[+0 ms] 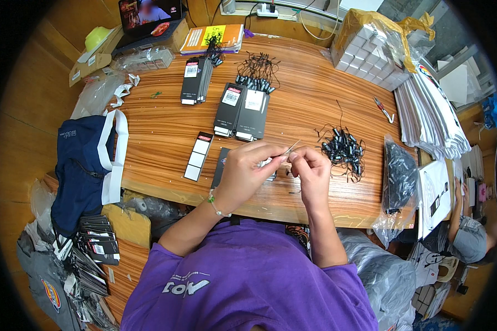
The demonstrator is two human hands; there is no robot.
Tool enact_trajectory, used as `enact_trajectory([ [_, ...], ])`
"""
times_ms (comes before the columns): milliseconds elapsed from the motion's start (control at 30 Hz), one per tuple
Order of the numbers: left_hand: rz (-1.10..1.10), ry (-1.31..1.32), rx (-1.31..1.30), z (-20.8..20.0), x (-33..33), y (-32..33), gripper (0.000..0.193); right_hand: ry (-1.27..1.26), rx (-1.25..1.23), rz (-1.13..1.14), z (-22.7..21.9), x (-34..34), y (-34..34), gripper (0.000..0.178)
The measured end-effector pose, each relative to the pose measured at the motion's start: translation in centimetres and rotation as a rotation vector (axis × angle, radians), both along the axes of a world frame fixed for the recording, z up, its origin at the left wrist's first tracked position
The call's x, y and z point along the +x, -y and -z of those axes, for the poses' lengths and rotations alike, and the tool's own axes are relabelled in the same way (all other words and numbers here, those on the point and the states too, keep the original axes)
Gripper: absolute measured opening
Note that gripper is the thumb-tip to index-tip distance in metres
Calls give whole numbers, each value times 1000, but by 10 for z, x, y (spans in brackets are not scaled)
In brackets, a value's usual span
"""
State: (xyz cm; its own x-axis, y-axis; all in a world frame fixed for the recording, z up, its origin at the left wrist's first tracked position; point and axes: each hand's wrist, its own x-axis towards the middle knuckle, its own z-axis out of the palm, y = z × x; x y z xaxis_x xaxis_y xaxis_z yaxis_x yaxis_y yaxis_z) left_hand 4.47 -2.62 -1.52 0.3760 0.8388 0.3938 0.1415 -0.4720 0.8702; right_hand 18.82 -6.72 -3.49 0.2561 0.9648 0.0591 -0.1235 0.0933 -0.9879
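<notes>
Our left hand and right hand meet above the near edge of the wooden table, fingertips pinched together on a thin black string held between them. Under the left hand lies a black tag, partly hidden. To do this well, we judge that we should keep the string taut and our pinch close to its end, so the loop stays controlled. Just right of the right hand sits a heap of black strings; farther right, a clear bag of more. Farther away lie 2 black tag stacks, and left of the hands a sticker strip.
</notes>
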Motion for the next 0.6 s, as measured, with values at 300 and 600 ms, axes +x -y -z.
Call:
enact_trajectory([
  [300,2,-59,-1,3,-5,-1,16,73,-36,-6,7,-3,0,12],
  [600,87,-114,-168,-10,-12,-3,15,-32,-37,-34,9,-3,1,13],
])
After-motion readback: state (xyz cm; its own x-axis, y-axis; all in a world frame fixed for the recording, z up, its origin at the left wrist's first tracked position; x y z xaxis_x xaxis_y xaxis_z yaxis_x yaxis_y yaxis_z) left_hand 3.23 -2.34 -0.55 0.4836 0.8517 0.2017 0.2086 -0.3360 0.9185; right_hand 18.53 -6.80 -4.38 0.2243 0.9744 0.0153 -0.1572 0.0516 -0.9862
